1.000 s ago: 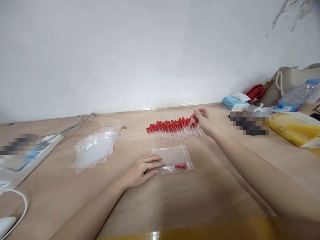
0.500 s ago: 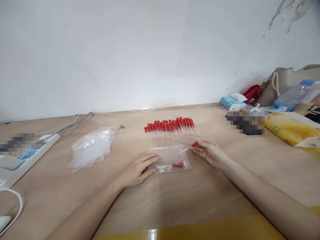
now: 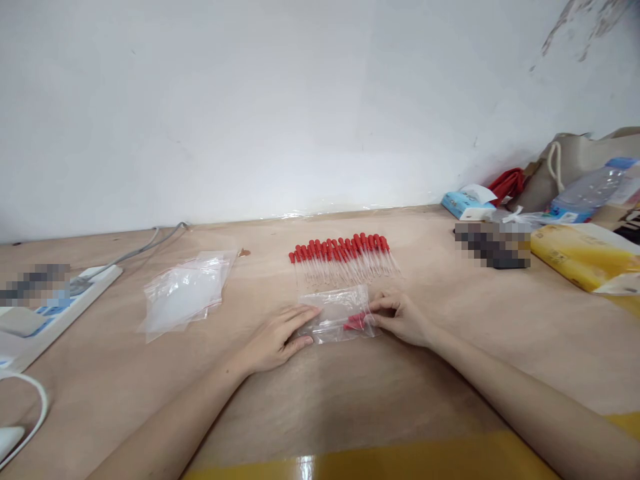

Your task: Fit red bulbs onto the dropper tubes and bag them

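Note:
A clear zip bag lies flat on the table with two red-bulbed droppers inside, their bulbs near its right-hand mouth. My left hand rests on the bag's left end, fingers stretched out and apart. At the mouth, my right hand has thumb and fingertips pinched on the bag's edge, close to the bulbs; the exact contact is partly hidden. Just beyond the bag, a row of droppers lies side by side, red bulbs pointing away from me and clear thin tubes towards me.
Several flat clear bags overlap on the left. Farther left is a white power strip with a grey cable. On the right lie a blurred dark object, a yellow tissue pack, a blue pack and a plastic bottle.
My right hand has moved left to the bag's mouth, and the dropper it held is now in the bag beside the first one. My left hand has stayed put.

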The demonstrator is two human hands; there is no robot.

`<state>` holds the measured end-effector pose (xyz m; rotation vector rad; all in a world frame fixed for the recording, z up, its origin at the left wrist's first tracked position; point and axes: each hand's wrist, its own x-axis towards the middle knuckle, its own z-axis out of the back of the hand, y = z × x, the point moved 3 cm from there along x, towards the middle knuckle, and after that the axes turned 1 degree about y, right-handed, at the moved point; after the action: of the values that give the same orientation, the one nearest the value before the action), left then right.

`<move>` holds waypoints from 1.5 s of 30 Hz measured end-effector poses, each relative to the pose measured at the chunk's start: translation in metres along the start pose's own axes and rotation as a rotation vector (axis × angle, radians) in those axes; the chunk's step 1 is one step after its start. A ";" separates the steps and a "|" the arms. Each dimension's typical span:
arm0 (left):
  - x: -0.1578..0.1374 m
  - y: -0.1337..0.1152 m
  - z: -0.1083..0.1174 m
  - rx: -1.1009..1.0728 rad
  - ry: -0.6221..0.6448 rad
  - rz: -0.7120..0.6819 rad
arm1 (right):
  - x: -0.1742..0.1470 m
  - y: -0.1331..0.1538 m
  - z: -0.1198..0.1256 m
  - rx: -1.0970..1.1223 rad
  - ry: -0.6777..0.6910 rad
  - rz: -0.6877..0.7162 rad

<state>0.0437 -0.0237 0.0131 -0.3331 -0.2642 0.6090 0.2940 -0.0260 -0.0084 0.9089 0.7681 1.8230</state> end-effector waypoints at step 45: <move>0.000 0.005 -0.002 -0.007 0.004 -0.017 | 0.000 -0.021 0.029 0.562 -0.578 -0.256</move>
<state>0.0417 -0.0203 0.0090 -0.3387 -0.2652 0.5902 0.3278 -0.0142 -0.0103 1.5297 0.9745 1.0392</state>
